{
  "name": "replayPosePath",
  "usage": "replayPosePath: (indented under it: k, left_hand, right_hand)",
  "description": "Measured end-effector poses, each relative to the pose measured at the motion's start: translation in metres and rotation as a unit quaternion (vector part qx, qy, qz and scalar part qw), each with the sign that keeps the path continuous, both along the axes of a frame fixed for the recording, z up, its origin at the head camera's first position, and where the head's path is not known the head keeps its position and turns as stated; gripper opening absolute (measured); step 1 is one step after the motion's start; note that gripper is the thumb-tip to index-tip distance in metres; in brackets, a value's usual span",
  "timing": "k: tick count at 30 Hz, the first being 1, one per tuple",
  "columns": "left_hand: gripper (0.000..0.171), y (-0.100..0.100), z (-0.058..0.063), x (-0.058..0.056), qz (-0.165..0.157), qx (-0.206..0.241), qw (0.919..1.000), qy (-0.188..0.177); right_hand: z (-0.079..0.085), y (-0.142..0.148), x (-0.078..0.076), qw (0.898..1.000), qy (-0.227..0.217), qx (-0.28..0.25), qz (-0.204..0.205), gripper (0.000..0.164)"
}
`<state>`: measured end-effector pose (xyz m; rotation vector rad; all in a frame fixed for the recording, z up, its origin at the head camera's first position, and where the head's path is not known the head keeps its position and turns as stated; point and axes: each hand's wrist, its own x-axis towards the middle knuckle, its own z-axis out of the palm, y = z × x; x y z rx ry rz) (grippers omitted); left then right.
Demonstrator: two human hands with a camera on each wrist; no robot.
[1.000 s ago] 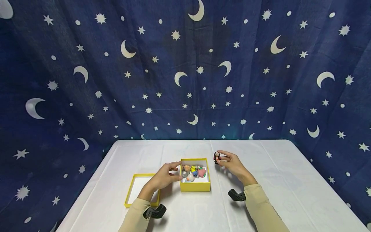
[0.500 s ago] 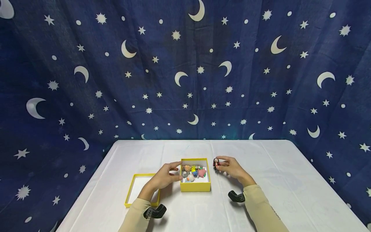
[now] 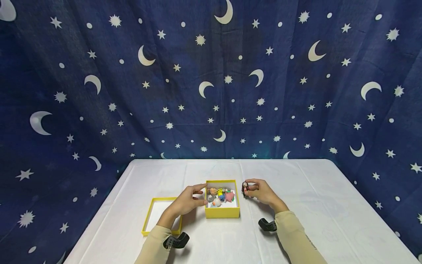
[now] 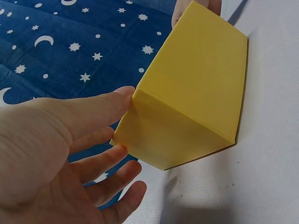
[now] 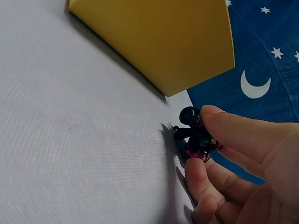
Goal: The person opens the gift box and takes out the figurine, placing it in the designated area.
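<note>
My right hand [image 3: 263, 191] pinches a small toy figurine [image 3: 244, 188] with long dark hair, just right of the yellow box [image 3: 222, 213]. In the right wrist view the figurine [image 5: 198, 140] sits between thumb and fingers, low by the white cloth; whether it touches the cloth I cannot tell. Several more figurines lie inside the box, among them a yellow-and-blue one [image 3: 221, 194] and a pink one [image 3: 229, 196]. My left hand [image 3: 186, 200] rests its thumb and fingertips along the left side of the box, fingers loosely extended; the left wrist view has the thumb at a corner.
A yellow-rimmed box lid [image 3: 145, 221], white inside, lies left of the box, partly behind my left forearm. White cloth covers the table [image 3: 296, 234]. A dark blue curtain [image 3: 211, 55] with moons and stars hangs behind it.
My right hand has brought the figurine nearer to me and slightly left, down beside the box's right wall. The left hand and the box have stayed put.
</note>
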<state>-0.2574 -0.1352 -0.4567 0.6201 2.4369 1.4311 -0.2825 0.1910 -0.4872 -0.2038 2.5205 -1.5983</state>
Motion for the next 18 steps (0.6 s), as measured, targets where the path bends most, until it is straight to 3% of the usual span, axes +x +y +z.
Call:
replayPosePath:
  k: [5, 12, 18]
  left_hand:
    - [0.064, -0.0001, -0.0004, 0.0001, -0.001, 0.003, 1.0000, 0.002]
    - [0.064, -0.0003, -0.0015, 0.0001, 0.001, 0.003, 1.0000, 0.001]
    - [0.063, 0.0003, -0.0011, 0.0007, 0.009, -0.004, 0.9999, 0.003]
  right_hand:
    - [0.0005, -0.0030, 0.0010, 1.000, 0.013, 0.001, 0.003, 0.054]
    - [0.0012, -0.0061, 0.0012, 0.998, 0.024, 0.046, -0.033, 0.053]
    - [-0.0003, -0.0024, 0.0002, 0.997, 0.033, 0.059, -0.025, 0.053]
